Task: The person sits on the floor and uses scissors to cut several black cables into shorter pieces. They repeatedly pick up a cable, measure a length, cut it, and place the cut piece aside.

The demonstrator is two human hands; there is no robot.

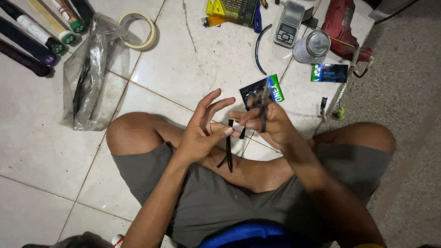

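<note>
Above crossed legs on a white tiled floor [41, 151], both hands raised and close together. Left hand [202, 131] mostly open, fingers spread and pointing up, only thumb and forefinger pinched on a thin black strip [228, 149] hanging down toward the lap. Right hand [268, 121] curled closed around a second dark strip [263, 110], blurred, its upper end sticking out above the fingers. Fingertips of the two hands nearly touching.

Just beyond the right hand, flat on the tile, a black packet with green and blue edge [262, 91]. Farther out, a small digital pocket scale [289, 23], a metal tin lying on its side [313, 46], a red power tool [342, 25], a second dark packet [330, 72], and a thin curved blue strip [259, 48]. Off to the left, a crumpled clear plastic bag [89, 69] with dark strips inside, a roll of masking tape [138, 30] just beside it, and a row of racket handles [41, 32] at the top-left corner. Grey shorts [206, 197] in the foreground.
</note>
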